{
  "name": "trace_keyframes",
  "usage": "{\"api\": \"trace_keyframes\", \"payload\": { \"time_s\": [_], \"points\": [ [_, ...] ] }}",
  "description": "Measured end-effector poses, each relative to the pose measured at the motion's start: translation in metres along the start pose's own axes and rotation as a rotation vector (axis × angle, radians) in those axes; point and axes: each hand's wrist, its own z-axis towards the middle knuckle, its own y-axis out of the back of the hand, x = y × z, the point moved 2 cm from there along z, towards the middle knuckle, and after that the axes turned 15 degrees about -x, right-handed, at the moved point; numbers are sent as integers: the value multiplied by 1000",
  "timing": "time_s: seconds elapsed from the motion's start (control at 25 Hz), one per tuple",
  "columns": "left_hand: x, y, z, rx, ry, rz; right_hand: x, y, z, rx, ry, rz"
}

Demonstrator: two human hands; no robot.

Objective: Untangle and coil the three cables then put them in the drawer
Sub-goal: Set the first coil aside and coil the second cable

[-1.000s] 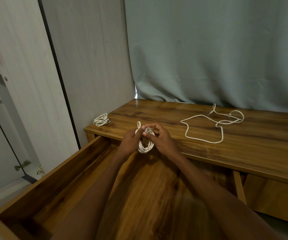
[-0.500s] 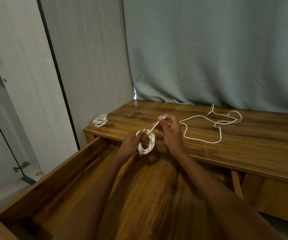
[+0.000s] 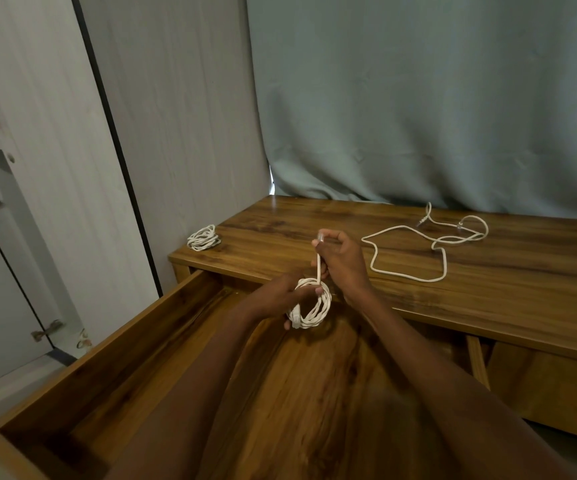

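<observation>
Since half a second ago the right hand (image 3: 340,258) has drawn the free end of the cable higher above the coil, and the plug now stands clear above its knuckles. Both hands remain over the open drawer (image 3: 134,344), just in front of the bench (image 3: 487,271) edge.

Left hand (image 3: 280,294): fingers curled round the left side of the coiled cable (image 3: 311,306), gripping the loops. The coil hangs upright below the hand, above the drawer floor and not touching it.

Right hand: fingers (image 3: 328,237) pinched together on the tail of the same cable, which runs taut and near upright from the top of the coil to the plug (image 3: 320,235) at the fingertips.

Second coil (image 3: 204,238): wound and lying flat on the far left corner of the bench, well apart from both hands.

Loose cable (image 3: 429,247): uncoiled, spread in open loops on the bench to the right of the right hand, its ends near the curtain (image 3: 418,98). Neither hand touches it.

Drawer: pulled out toward the camera, with no cable visible inside. White cabinet doors (image 3: 37,168) stand to the left of the bench.
</observation>
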Motion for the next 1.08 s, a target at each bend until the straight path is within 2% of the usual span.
{"api": "trace_keyframes", "payload": {
  "time_s": [0.12, 0.28, 0.36, 0.48, 0.64, 0.84, 1.08],
  "points": [
    [-4, 2, 0, -21, -29, 59, 7, -2, -2, 24, 62, -12],
    [-9, -4, -2, -22, -16, 53, -2, 12, 9, 20, -225, 33],
    [-10, -4, -4, -77, -25, 24, -6, 15, 9, 58, -289, 17],
    [-7, 2, -3, -186, -28, -41, -4, 9, 2, 131, -197, -85],
    [-6, 14, -2, -306, 35, -200, -3, -3, -7, 347, -112, -211],
    [-4, 22, -4, -372, 78, -245, -5, -2, -5, 425, -107, -2],
    [0, 28, -5, -378, 74, -231, -10, -8, -12, 540, -101, 18]
  ]
}}
